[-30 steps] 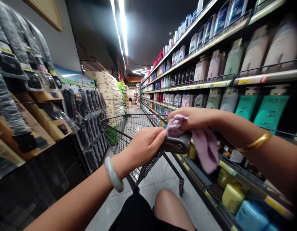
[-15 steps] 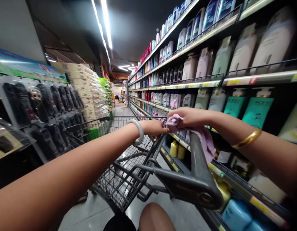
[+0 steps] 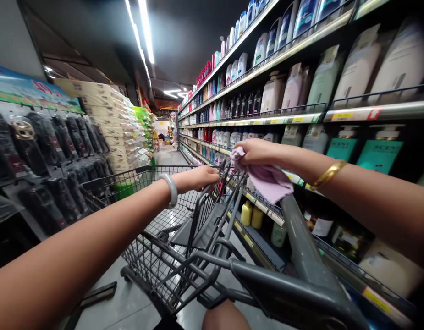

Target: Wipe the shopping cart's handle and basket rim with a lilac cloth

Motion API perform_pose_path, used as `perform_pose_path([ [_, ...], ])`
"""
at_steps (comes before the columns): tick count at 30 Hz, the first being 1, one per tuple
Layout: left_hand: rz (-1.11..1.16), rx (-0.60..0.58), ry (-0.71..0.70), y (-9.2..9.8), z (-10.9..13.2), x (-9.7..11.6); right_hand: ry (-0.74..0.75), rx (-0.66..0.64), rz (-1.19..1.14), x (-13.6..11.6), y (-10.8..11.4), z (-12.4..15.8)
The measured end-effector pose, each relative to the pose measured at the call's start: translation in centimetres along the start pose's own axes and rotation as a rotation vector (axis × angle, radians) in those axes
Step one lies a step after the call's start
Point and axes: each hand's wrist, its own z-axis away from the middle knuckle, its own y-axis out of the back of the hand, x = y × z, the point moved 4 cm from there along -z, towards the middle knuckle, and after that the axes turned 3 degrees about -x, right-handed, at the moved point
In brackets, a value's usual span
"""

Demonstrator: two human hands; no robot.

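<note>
Lilac cloth (image 3: 272, 178) bunched in right hand (image 3: 251, 150), fingers closed tight; forearm reaching in from right, cloth hanging at grey cart handle (image 3: 301, 231). Left hand (image 3: 201, 177) stretched forward, fingers curled near cart's fold-out seat (image 3: 210, 225); cannot tell if gripping. Versus half second ago: hands farther apart, fold-out seat spread open. Left fingertips unclear; handle's far stretch behind cloth.

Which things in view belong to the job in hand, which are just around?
In hand: lilac cloth, held in right hand; shopping cart, left hand over it.

Just around: teal bottles; yellow bottles; hanging wrapped goods; stacked packs.
</note>
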Motion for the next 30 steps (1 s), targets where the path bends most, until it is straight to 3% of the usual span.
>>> perform_pose_path([
  [4, 0.164, 0.03, -0.023, 2.0, 0.3, -3.1, 0.009, 0.062, -0.099, -2.0, -0.7, -4.7],
  [9, 0.308, 0.123, -0.003, 4.0, 0.6, -6.2, -0.005, 0.028, -0.328, -5.1, -3.9, -8.4],
  [15, 0.453, 0.187, 0.013, 5.0, 1.6, -8.0, -0.02, 0.007, -0.348, -6.3, -6.0, -9.2],
  [22, 0.527, 0.241, 0.008, 5.7, 2.0, -8.7, -0.01, 0.043, -0.569, -8.5, -8.3, -8.4],
  [25, 0.526, 0.264, 0.012, 5.9, 2.6, -8.9, 0.18, 0.014, -0.571, -10.2, -8.9, -6.9],
  [27, 0.498, 0.3, 0.012, 6.1, 3.0, -8.7, 0.468, 0.045, -0.389, -11.9, -8.4, -5.6],
  [30, 0.423, 0.345, 0.029, 6.5, 3.4, -8.2, 0.972, 0.125, 0.09, -14.7, -7.5, -3.3],
])
